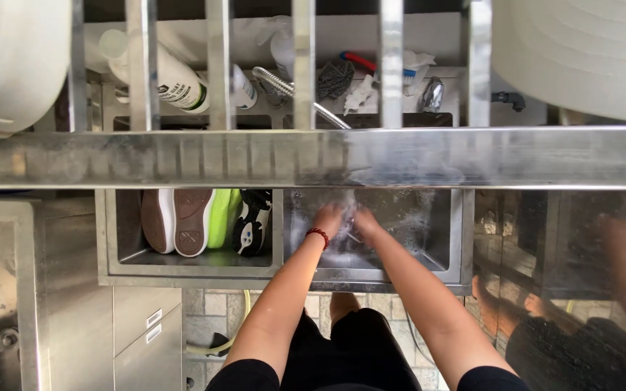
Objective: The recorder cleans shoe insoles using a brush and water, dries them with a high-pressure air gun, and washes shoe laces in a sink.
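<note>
Steel sink [458,239] around both hands [345,217]

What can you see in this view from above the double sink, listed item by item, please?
Sink: one, steel, two basins, centre.
Shoes: several standing on edge in the left basin; brown and white soles, one lime green, one black and white.
Soapy water: in the right basin, around the hands.
Shelf rail: one, steel, across the middle, with upright bars above.
Bottles: at least two, white, lying on the back ledge, upper left.
Hose: one, metal, flexible, back ledge.
Brush: one, red and blue handle, back ledge.
Paper roll: one, white, upper right.
Cabinet: steel, lower left.
Left hand: wet, red bead bracelet on its wrist, right basin.
Right hand: beside the left hand, right basin; whatever they hold is hidden.
</note>
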